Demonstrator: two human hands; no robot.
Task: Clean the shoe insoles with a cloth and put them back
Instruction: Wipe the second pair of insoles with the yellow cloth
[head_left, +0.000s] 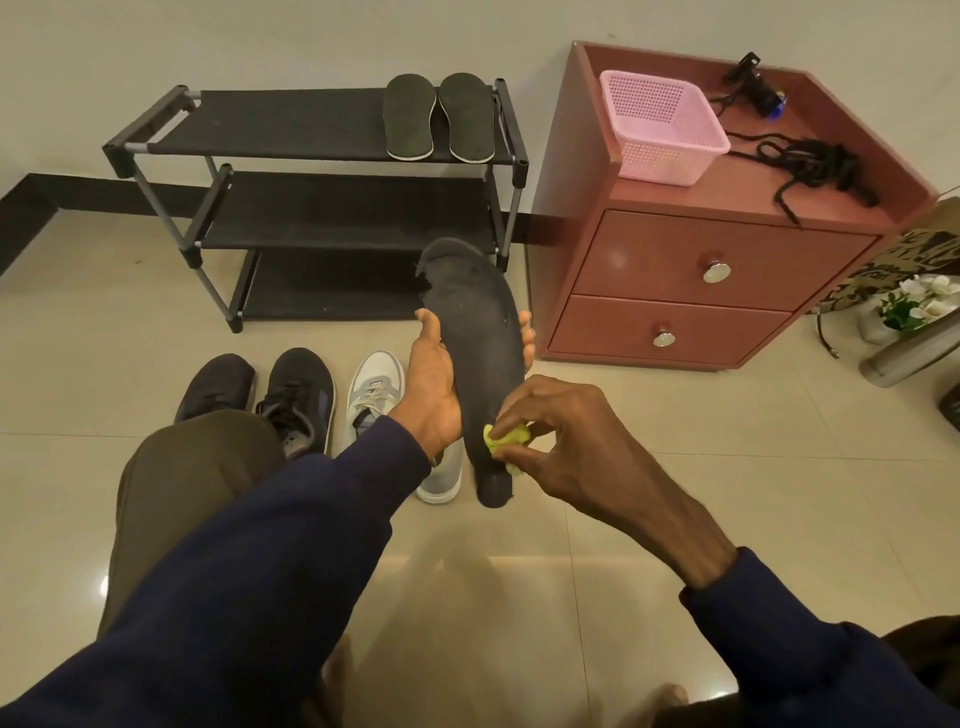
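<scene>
My left hand (434, 384) grips a dark grey insole (478, 343) from below, thumb on its left edge and fingertips showing at its right edge; the insole points away from me over the floor. My right hand (561, 441) pinches a small yellow cloth (506, 436) against the insole's near end. Two more insoles (436, 117) lie side by side on the top shelf of the black shoe rack (311, 171). A grey-white sneaker (379, 384) stands on the floor under my left wrist, partly hidden, with two dark sneakers (291, 395) to its left.
A red two-drawer cabinet (691, 280) stands right of the rack, carrying a pink basket (660, 127) and black cables (810, 166). A steel bottle (914, 353) and white flowers (919, 301) sit at the far right. My knee (197, 467) is at the lower left.
</scene>
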